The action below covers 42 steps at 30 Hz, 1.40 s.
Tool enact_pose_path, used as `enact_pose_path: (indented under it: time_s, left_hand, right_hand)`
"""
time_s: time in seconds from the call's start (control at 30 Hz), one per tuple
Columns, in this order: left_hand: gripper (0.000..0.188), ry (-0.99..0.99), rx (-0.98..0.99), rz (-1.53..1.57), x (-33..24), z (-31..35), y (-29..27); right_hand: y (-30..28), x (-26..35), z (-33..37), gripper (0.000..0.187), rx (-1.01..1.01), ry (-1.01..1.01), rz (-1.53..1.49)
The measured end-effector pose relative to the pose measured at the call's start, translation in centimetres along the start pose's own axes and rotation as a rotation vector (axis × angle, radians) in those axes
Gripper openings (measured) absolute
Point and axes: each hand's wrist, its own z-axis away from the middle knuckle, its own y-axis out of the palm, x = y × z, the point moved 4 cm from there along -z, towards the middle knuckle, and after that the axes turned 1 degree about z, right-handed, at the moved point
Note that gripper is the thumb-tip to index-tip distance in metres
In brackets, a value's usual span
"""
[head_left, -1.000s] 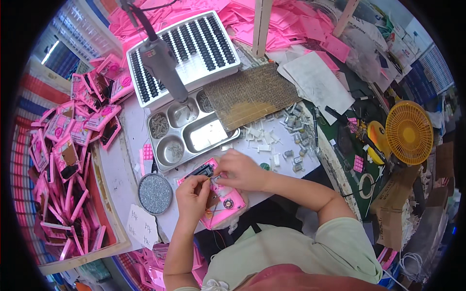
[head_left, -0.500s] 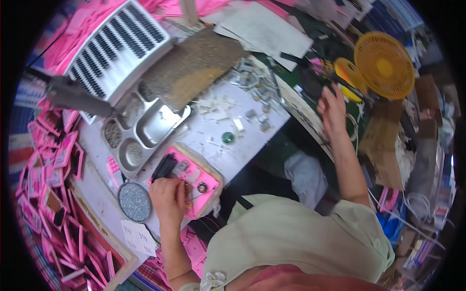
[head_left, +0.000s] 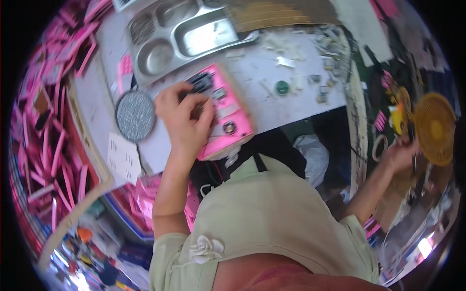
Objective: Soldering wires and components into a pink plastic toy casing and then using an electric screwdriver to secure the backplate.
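Case (head_left: 241, 120) beneath the curled left fingers (head_left: 195, 100), fan (head_left: 435, 128) beside the right fingers (head_left: 405, 145); whether either pinches anything, I cannot tell.

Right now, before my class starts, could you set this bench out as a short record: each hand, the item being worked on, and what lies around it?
Left hand: fingers bent over the pink case; contents of its grip unclear
Right hand: out to the right, near the yellow fan; contents unclear
Pink case: dark part at its far end, round metal part at its near end
Beyond case: metal tray
Left of left hand: round dish
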Motion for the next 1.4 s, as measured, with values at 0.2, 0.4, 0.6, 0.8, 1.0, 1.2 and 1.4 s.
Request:
enact_pose_path:
  time_s: [0.2, 0.4, 0.6, 0.8, 1.0, 1.2, 1.4]
  left_hand:
    - [0.012, -0.021, 0.006, 0.017, 0.2, -0.3, 0.5]
    - [0.011, -0.028, 0.068, -0.019, -0.5, -0.8, 1.2]
    - [0.012, -0.045, 0.069, -0.016, -0.4, -0.6, 1.7]
    - [0.012, -0.046, 0.095, -0.028, -0.2, -0.7, 1.7]
    - [0.013, -0.035, 0.09, -0.051, -0.5, -0.7, 1.5]
    - [0.014, -0.033, 0.101, -0.044, -0.4, -0.8, 1.6]
    - [0.014, -0.026, 0.109, -0.045, -0.5, -1.0, 1.5]
  right_hand:
    - [3.7, 1.5, 8.6, 0.045, 0.348, 0.303, -0.414]
    - [15.3, 1.4, 21.0, 0.029, 1.11, -0.048, -0.027]
    - [19.8, 2.2, 25.6, 0.028, 1.432, 0.013, -0.067]
    - [20.2, 1.9, 25.9, 0.028, 1.454, -0.018, -0.076]
    - [20.5, 1.9, 26.0, 0.028, 1.466, -0.026, -0.095]
    - [20.7, 1.8, 26.2, 0.028, 1.471, 0.001, -0.096]
    - [20.9, 2.4, 26.1, 0.028, 1.476, -0.174, -0.074]
